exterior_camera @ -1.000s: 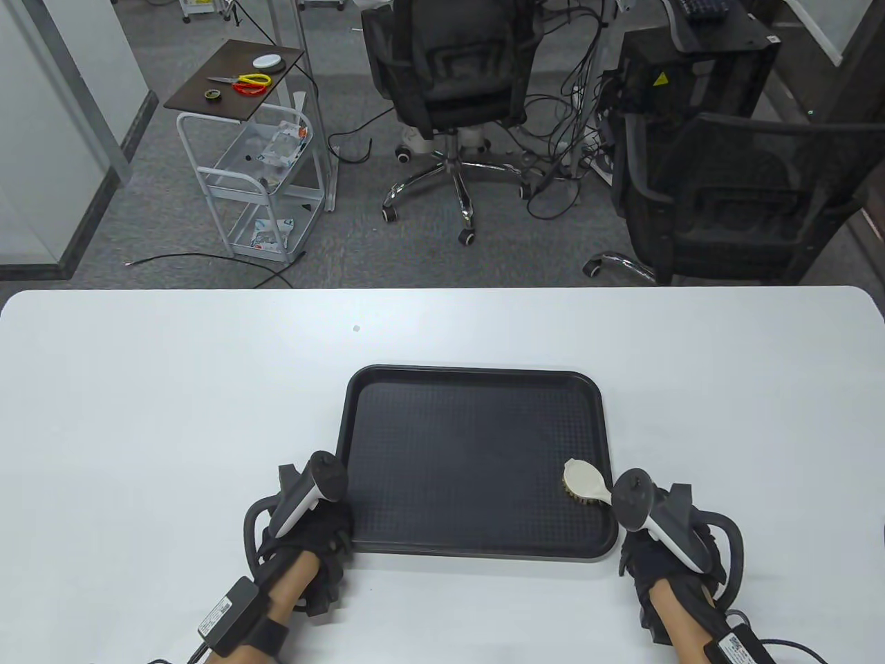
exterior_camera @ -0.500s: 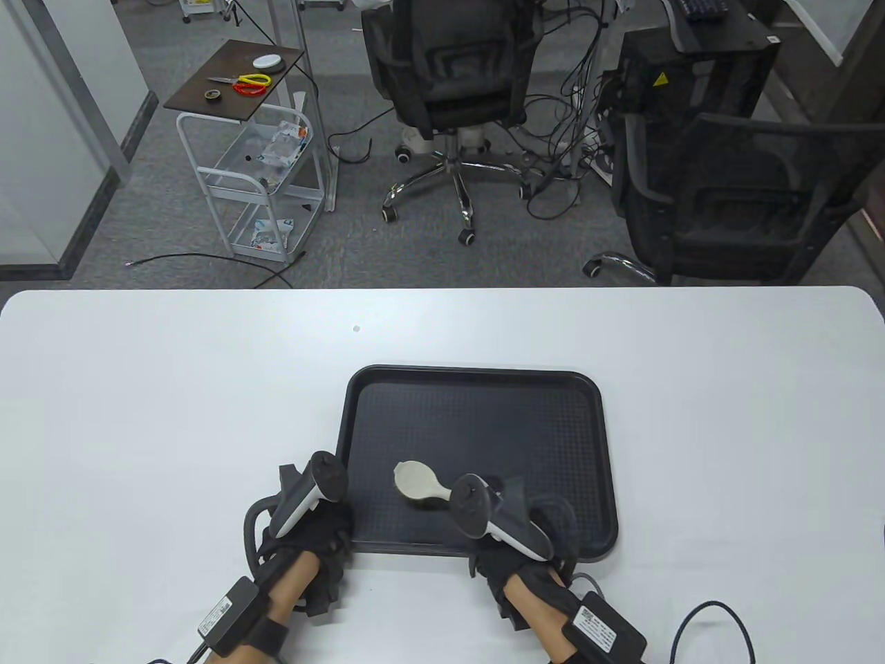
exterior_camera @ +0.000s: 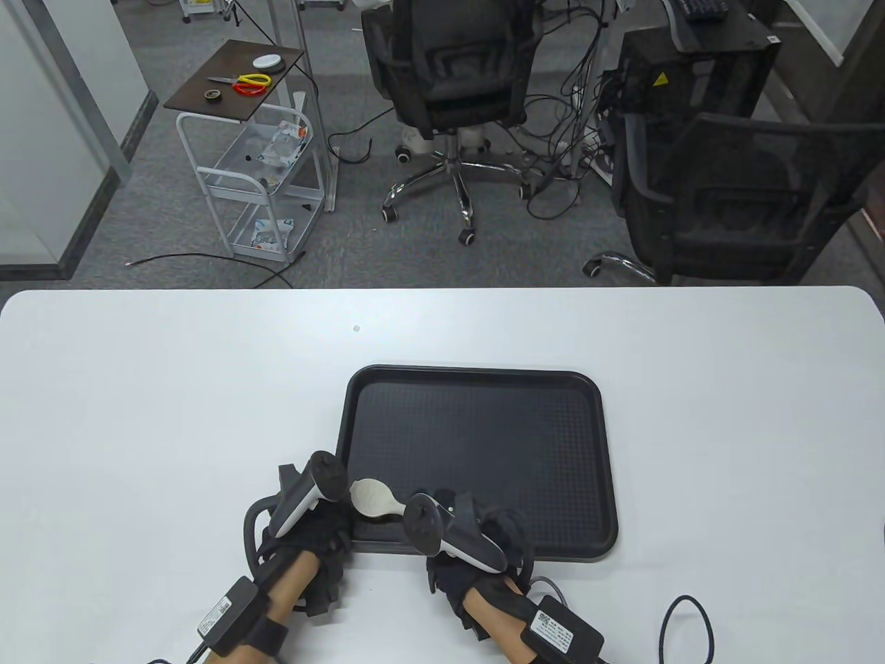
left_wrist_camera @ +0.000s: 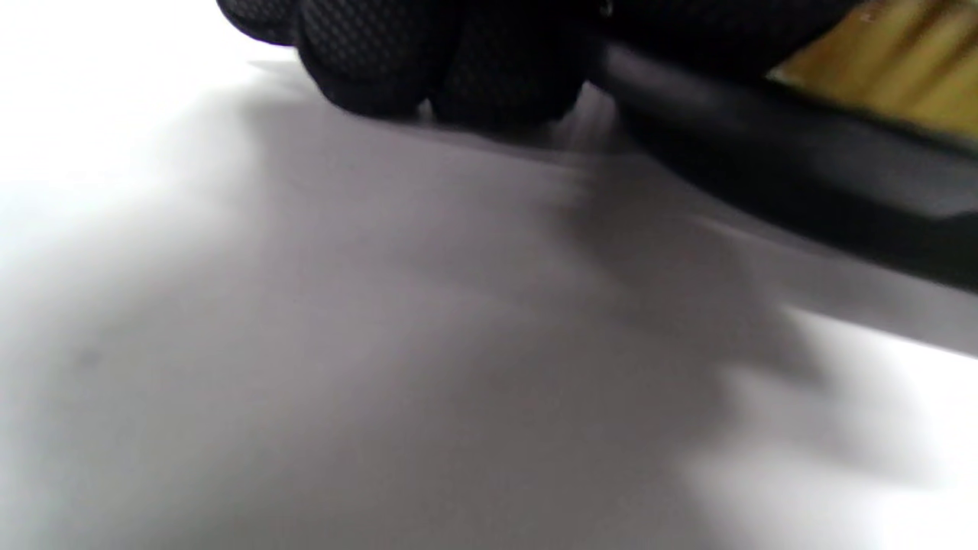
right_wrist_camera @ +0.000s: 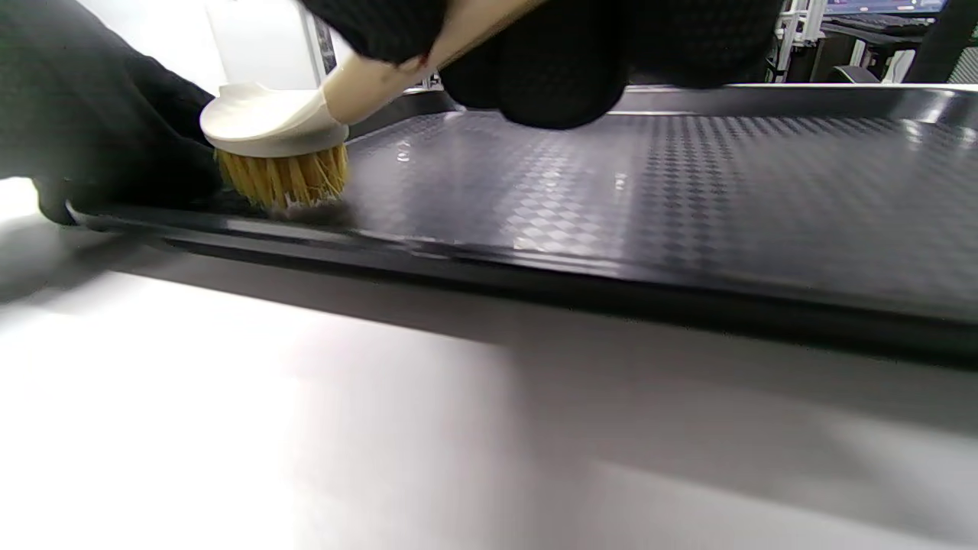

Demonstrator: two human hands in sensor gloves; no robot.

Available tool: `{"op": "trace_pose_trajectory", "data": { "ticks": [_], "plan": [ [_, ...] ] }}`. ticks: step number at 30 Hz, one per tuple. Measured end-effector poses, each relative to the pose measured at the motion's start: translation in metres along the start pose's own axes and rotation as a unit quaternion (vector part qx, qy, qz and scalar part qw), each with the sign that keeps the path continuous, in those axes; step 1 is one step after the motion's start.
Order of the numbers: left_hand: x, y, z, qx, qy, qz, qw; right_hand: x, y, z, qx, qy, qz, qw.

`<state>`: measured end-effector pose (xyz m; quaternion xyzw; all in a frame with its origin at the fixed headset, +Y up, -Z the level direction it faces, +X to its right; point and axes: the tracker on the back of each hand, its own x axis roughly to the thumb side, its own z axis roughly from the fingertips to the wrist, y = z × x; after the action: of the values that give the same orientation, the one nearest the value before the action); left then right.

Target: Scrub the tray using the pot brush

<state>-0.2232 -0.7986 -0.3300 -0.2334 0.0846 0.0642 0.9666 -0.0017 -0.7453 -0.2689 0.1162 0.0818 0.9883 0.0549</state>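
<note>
Now the pot brush [exterior_camera: 372, 498] is gripped by the right hand [exterior_camera: 477, 553], whose fingers [right_wrist_camera: 565, 69] are wrapped tight around the cream handle. Its round head is set just beyond those fingers, toward the left hand, and the yellow bristles [right_wrist_camera: 283, 179] are pressed onto the floor of the tray [exterior_camera: 477, 387] at the near left corner. In the right wrist view the bristles are seen touching the textured black surface just inside the near rim.

The left hand [exterior_camera: 308, 536] is laid at the same corner of the tray, with its fingers [left_wrist_camera: 428, 69] curled together against the rim. In the left wrist view the fingertips are seen bunched beside the dark edge of the tray and resting on the counter [exterior_camera: 173, 387]; how firmly the rim is held cannot be told, since the picture is blurred. The brush head is just beside the left hand's fingers, between the two hands.

The tray is lying flat on the white counter, with most of its floor stretching away beyond both sets of fingers.
</note>
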Motion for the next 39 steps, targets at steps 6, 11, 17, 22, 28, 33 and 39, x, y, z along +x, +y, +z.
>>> {"op": "trace_pose_trajectory", "data": {
  "ticks": [6, 11, 17, 22, 28, 33, 39],
  "plan": [
    [0.000, 0.000, 0.000, 0.001, 0.000, 0.000, 1.000, -0.052, -0.001, 0.022, 0.008, 0.036, -0.006, 0.999],
    [0.000, 0.000, 0.000, 0.001, 0.000, 0.000, 1.000, -0.120, -0.008, 0.050, 0.015, 0.099, -0.015, 0.995],
    [0.000, 0.000, 0.000, 0.002, 0.001, 0.000, 1.000, -0.194, -0.018, 0.080, 0.017, 0.185, -0.022, 0.982],
    [0.000, 0.000, 0.000, 0.002, 0.001, 0.000, 1.000, -0.223, -0.027, 0.092, 0.017, 0.225, -0.002, 0.974],
    [0.000, 0.000, 0.000, 0.002, 0.001, -0.001, 1.000, -0.200, -0.041, 0.085, 0.004, 0.199, 0.024, 0.980],
    [0.000, 0.000, 0.000, 0.002, 0.001, -0.001, 1.000, -0.142, -0.047, 0.067, -0.026, 0.122, -0.007, 0.992],
    [0.000, 0.000, 0.000, 0.001, 0.000, 0.000, 1.000, -0.073, -0.029, 0.036, -0.017, 0.053, -0.014, 0.998]
  ]
}}
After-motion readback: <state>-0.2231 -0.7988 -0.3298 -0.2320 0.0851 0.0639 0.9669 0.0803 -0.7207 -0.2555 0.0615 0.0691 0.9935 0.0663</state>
